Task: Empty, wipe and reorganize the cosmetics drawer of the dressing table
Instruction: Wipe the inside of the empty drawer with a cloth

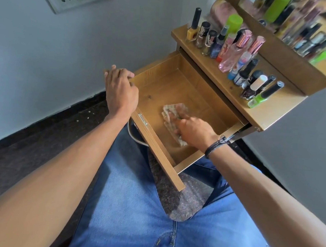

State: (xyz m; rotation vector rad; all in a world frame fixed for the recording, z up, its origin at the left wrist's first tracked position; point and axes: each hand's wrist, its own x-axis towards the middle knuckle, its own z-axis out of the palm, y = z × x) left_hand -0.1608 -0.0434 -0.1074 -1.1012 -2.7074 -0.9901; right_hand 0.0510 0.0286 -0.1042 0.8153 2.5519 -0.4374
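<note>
Bare forearms; blue jeans [136,206]; black cord bracelet [216,146] on right wrist.

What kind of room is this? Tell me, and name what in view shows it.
Probably a bedroom or dressing corner at home. A small wooden dressing table carries rows of nail polish and perfume bottles before a mirror, and its drawer stands open, emptied, being wiped with a cloth.

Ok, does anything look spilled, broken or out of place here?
Only small pale crumbs scattered on the dark floor by the wall. The open wooden drawer holds just the patterned cloth under the right hand, and the bottles stand upright on top.
</note>
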